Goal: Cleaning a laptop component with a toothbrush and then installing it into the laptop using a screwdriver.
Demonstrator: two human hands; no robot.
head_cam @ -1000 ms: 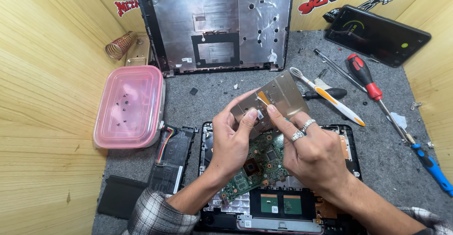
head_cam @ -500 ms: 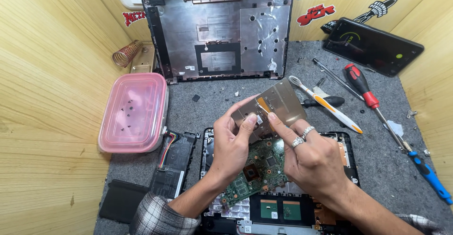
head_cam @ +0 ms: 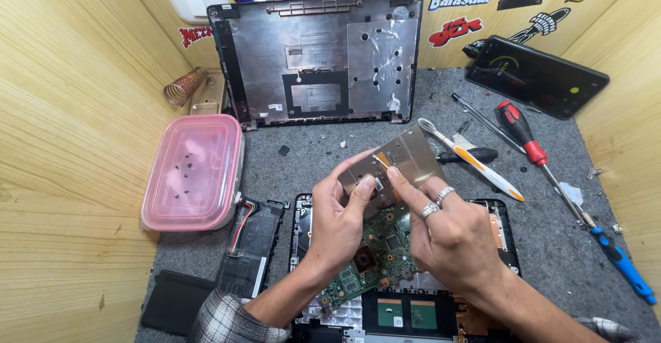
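Metal shield plate (head_cam: 403,163): thin, silvery, held tilted in the air above the opened laptop base (head_cam: 406,312), just over the green circuit board (head_cam: 375,257). Left hand (head_cam: 337,216) pinches its lower left edge, thumb on top. Right hand (head_cam: 451,236), rings on two fingers, presses a fingertip on the plate's face near the middle; both hands are closed on the plate, neither is free.

Progress, judged from the layout: the plate looks already off the board, which sits lifted at an angle out of the base, chips bare. The battery pack (head_cam: 256,243) lies out beside the base on the left. The pink lidded box (head_cam: 193,171) holds a few small dark screws, so the fasteners look removed. Nothing looks reassembled yet.

Further back: a toothbrush (head_cam: 471,161) touching the plate's far corner, a red-handled screwdriver (head_cam: 520,130), a blue-handled tool (head_cam: 623,264), a phone (head_cam: 537,74), and the removed bottom cover (head_cam: 317,57) leaning on the wooden wall.
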